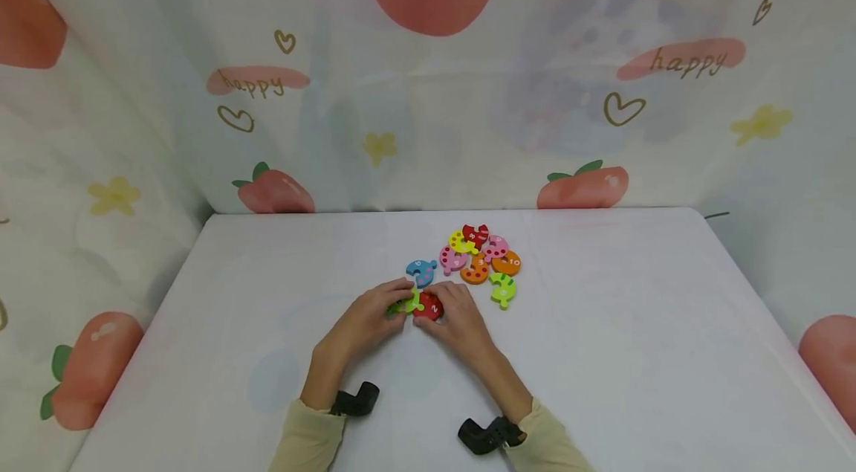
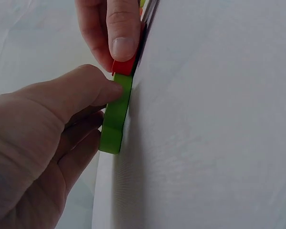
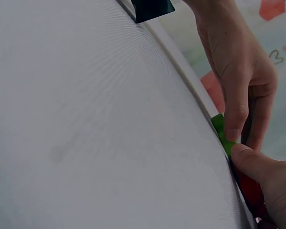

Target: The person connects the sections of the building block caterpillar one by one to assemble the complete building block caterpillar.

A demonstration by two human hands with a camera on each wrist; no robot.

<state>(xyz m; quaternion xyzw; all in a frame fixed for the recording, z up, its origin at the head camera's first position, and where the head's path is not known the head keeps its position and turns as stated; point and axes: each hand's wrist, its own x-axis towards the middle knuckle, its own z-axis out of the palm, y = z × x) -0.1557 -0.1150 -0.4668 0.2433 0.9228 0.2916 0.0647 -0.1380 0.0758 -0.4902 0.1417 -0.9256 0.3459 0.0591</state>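
At the table's middle, my left hand [image 1: 366,316] pinches a green puzzle piece [image 1: 406,303] between thumb and fingers. My right hand [image 1: 461,323] grips a red puzzle piece [image 1: 430,306] printed with a 2. The two pieces touch edge to edge on the table. In the left wrist view, the thick side of the green piece [image 2: 115,114] shows under the left thumb, with the red piece [image 2: 124,66] just beyond. The right wrist view has the right thumb on the red piece [image 3: 250,188]. Fingers hide parts of both pieces. A blue numbered piece [image 1: 421,273] lies just behind them.
Behind and right of the hands lies a cluster of several dotted pieces, among them an orange one [image 1: 506,263], a yellow one [image 1: 458,241] and a green one [image 1: 503,290]. All lie on a white table [image 1: 635,338]. A printed curtain [image 1: 428,108] hangs behind its far edge.
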